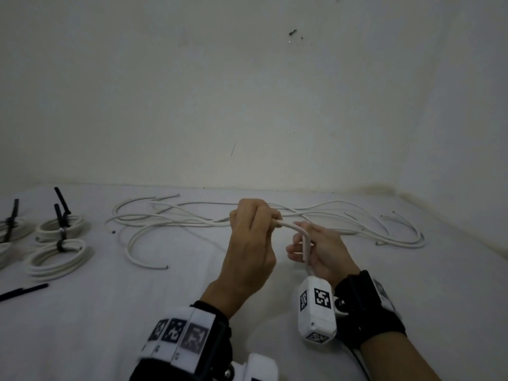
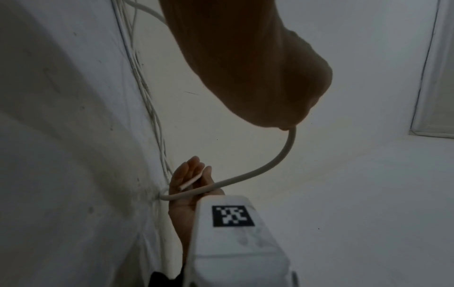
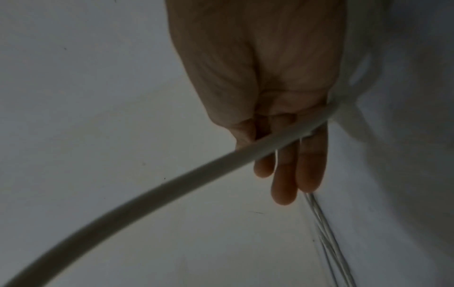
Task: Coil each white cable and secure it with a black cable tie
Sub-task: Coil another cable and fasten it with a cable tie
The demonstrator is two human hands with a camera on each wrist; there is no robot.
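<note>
the left hand [image 1: 251, 243] was clenched round a smooth, round-section white cable [image 1: 301, 237], fingers curled over it with the strand emerging beside the knuckles. from there the cable arched in a tight bend down into the right hand [image 1: 324, 253], which pinched the cable's cut end against its palm with the thumb while three fingers [image 3: 290, 170] lay nearly straight. in the left wrist view the short stub of the cable end lay across the right hand's fingers, so this looked like the start of a first loop: the right hand anchoring the end, the left hand feeding length round. that is a judgement from the hold alone.

the cable seemed fairly stiff, since it kept a firm curve between the hands rather than sagging. beyond the hands, a loose heap of white cables [image 1: 192, 218] sprawled in long shallow waves across the pale, matte bench [image 1: 412, 298], near the wall. whether the held cable ran back into that heap could not be told.

at the far left sat finished white coils [image 1: 59, 243], flat rings of several turns, each cinched by a thin black cable tie [image 1: 61, 215] whose tail stood up. a spare black cable tie [image 1: 23, 291] lay flat, straight and narrow, near the front left, within reach for fastening.
</note>
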